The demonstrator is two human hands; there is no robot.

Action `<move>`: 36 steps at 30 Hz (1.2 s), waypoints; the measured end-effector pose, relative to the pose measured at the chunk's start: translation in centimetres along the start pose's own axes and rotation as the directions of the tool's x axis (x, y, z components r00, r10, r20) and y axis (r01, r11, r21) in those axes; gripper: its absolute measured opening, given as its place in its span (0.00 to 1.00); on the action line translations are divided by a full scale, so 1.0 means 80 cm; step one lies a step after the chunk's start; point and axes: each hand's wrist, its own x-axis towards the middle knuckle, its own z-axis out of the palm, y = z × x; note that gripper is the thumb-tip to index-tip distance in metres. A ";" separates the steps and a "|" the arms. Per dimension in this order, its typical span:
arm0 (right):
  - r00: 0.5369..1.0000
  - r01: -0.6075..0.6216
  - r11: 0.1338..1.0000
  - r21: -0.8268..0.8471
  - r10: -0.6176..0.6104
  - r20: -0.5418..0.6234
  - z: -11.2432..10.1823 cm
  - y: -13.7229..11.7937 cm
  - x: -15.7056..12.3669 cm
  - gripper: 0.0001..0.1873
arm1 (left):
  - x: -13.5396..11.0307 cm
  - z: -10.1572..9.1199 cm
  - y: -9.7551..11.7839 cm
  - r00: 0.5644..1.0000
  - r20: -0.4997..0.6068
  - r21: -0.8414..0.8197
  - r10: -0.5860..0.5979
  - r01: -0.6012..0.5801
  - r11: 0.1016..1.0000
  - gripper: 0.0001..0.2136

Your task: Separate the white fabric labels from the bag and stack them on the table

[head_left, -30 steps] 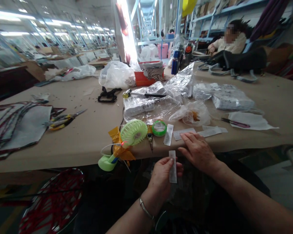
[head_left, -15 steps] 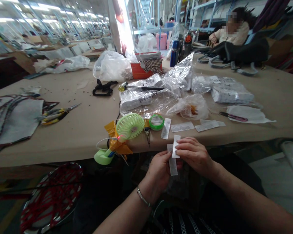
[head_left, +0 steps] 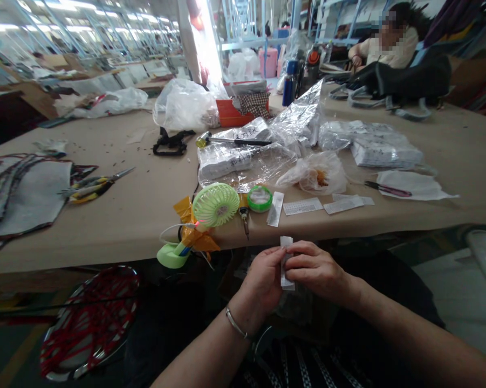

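My left hand (head_left: pixel 265 277) pinches a narrow white label strip (head_left: pixel 287 282) by its left side, just off the table's front edge. From the other side my right hand (head_left: pixel 317 269) lays its fingers over the strip, pressing a second white piece against it; where one ends and the other begins is hard to make out. Straight ahead on the table lie more label strips: one upright (head_left: pixel 275 209), a printed one lying sideways (head_left: pixel 303 206), and an overlapping pair (head_left: pixel 344 203). A round green tub (head_left: pixel 259 199) stands left of them.
Left of the tub are a screwdriver-like tool (head_left: pixel 245 218) and a green fan (head_left: pixel 216 205) taped at the edge. Farther back lie wrapped packs (head_left: pixel 224 161), a hammer (head_left: pixel 234 141) and a plastic bag (head_left: pixel 322 171). Pliers (head_left: pixel 97 186) rest at left. A person (head_left: pixel 388 46) sits back right.
My right hand has come down and slightly left, bringing its white piece from above onto the strip in my left hand. The pieces now line up. The view has shifted a little.
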 end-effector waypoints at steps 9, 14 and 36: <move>0.996 -0.088 0.989 -0.117 0.088 -0.005 -0.018 0.008 -0.011 0.12 | 0.006 0.000 -0.007 0.999 -0.012 0.061 -0.033 0.033 0.998 0.08; 0.875 -0.483 0.719 -0.499 0.418 -0.245 -0.065 0.052 -0.029 0.24 | 0.001 0.004 -0.004 0.988 -0.144 0.163 -0.062 0.085 0.983 0.05; 0.993 -0.079 0.991 -0.108 0.069 -0.096 -0.010 -0.010 -0.011 0.08 | 0.009 0.002 -0.014 0.998 -0.056 0.071 0.030 -0.026 0.997 0.05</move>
